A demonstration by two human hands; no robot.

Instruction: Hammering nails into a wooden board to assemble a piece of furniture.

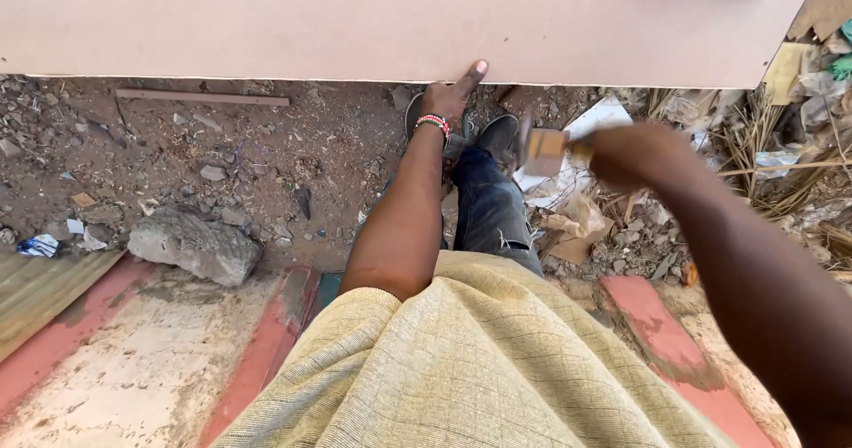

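Fingers of the left hand (pixel 448 100) grip the near edge of a large pinkish-brown board (pixel 382 22), thumb laid up on its top face and the other fingers curled out of sight beneath; a red, white and dark beaded bracelet (pixel 432 124) circles the wrist. Over on the other side, the right hand (pixel 635 157) is clenched around a small block (pixel 546 150), tan and blurred, held in the air just below the board's edge and near the person's dark shoes (pixel 497 137). That board spans the upper part of the view, smooth and bare. Below it lies bare earth (pixel 293 146) strewn with pebbles, wood scraps, a thin stick (pixel 202 98) and crumpled paper. A rough grey rock (pixel 195 245) sits by a worn concrete step (pixel 133 359) edged in red paint. Dry straw (pixel 754 142) and cardboard pieces lie to the right.
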